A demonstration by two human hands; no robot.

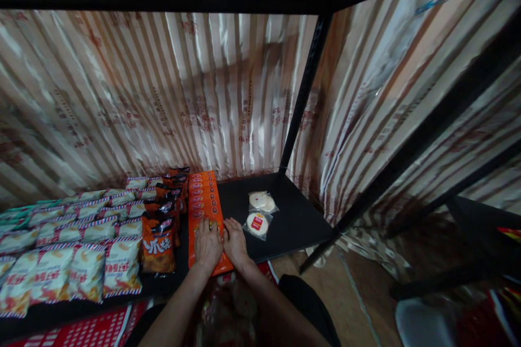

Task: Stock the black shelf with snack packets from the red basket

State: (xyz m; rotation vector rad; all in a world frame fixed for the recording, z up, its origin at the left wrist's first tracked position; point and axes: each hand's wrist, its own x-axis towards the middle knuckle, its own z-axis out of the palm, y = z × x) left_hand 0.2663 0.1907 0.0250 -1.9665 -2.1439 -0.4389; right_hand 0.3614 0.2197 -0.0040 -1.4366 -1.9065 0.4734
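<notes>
An orange sheet of joined snack sachets [204, 193], printed with rows of small round logos, lies lengthwise from the back of the black shelf to its front edge. My left hand [208, 244] rests on its lower part, fingers stretched forward, a ring on one of them. Close beside it, my right hand [235, 239] touches the sheet's right edge with its fingers extended. Right of my hands lie clear-wrapped round white crackers [258, 224], one pack with a red label, and a second cracker pack [261, 201] behind it.
Orange-brown snack bags [158, 246] stand in a row left of the sheet. Further left are many white snack bags [122, 265] in rows. A black shelf post [303, 97] rises at the back right corner. Below sits a red basket [81, 331].
</notes>
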